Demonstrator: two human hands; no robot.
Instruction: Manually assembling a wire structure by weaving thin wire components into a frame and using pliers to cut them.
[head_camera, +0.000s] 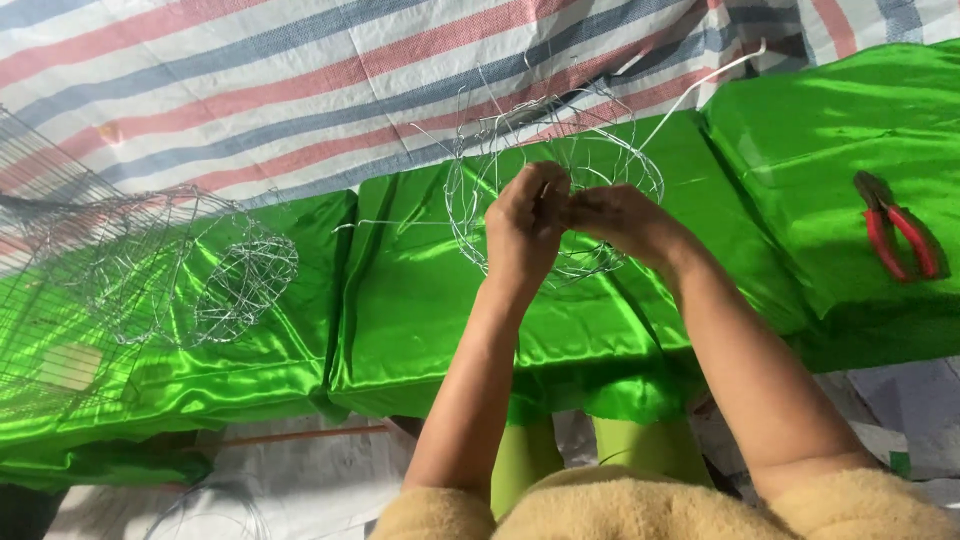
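Observation:
A round frame of thin silver wire (560, 160) is held up over the shiny green cloth (420, 310). My left hand (525, 225) and my right hand (625, 220) meet at the frame's middle, fingers pinched on its wires. Loose wire ends stick out at the top and left of the frame. A long white wire (700, 85) runs up and to the right from it.
Finished wire frames (200, 265) lie on the green cloth at the left, beside a flat wire mesh (40, 230). Red-handled pliers (898, 235) rest on the cloth at the right. A striped tarp (300, 80) covers the ground behind.

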